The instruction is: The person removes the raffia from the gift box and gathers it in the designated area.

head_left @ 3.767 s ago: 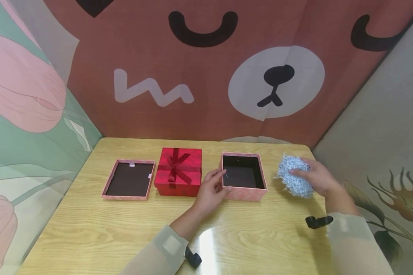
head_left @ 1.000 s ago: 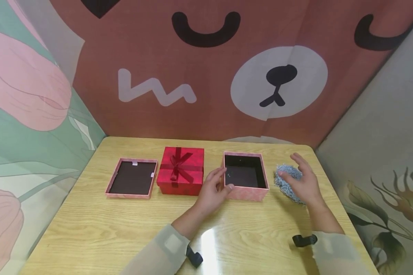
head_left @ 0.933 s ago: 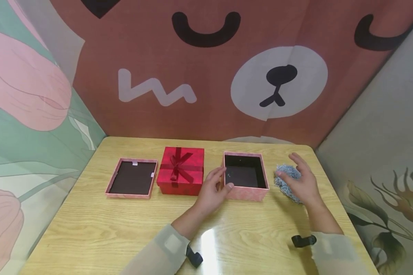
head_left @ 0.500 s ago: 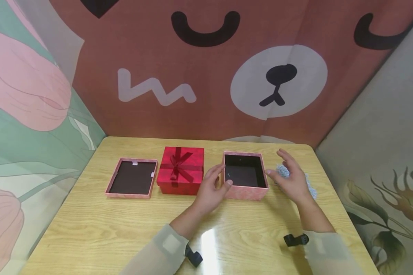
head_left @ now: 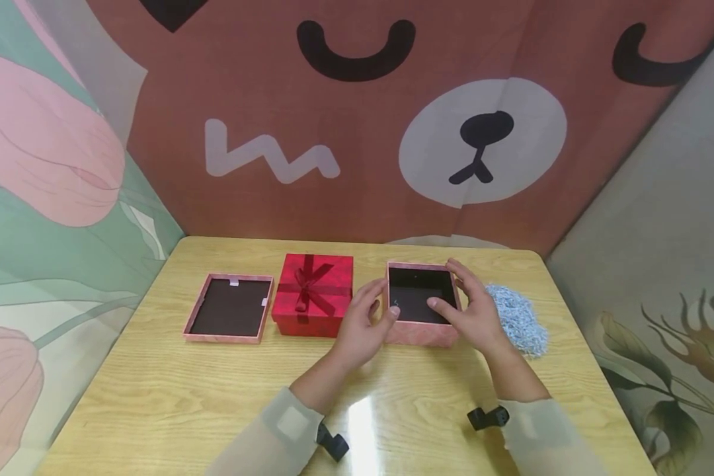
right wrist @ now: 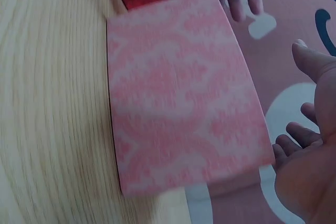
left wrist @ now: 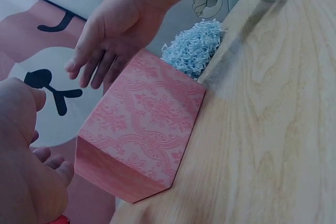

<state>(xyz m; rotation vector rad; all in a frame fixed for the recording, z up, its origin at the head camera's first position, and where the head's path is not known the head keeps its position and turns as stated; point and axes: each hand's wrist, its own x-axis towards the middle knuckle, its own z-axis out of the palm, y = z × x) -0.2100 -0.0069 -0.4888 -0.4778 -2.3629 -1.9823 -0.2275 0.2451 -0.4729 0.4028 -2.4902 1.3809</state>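
The pink box [head_left: 422, 334] – square, open-topped, darker scrolls on its paler sides, black inside – sits upright on the wood-grained surface [head_left: 416, 390]. The left grip [head_left: 357, 332], fingers relaxed, flanks one side; the right grip [head_left: 477, 318], equally loose, the other. Any contact is unclear. Crinkled blue shreds [head_left: 521, 324] heap rightward; a ribboned red box [head_left: 315, 325] stands leftward.

Fingers [head_left: 465, 274] flanking pink box [head_left: 422, 335] (open), blue shreds [head_left: 520, 322]
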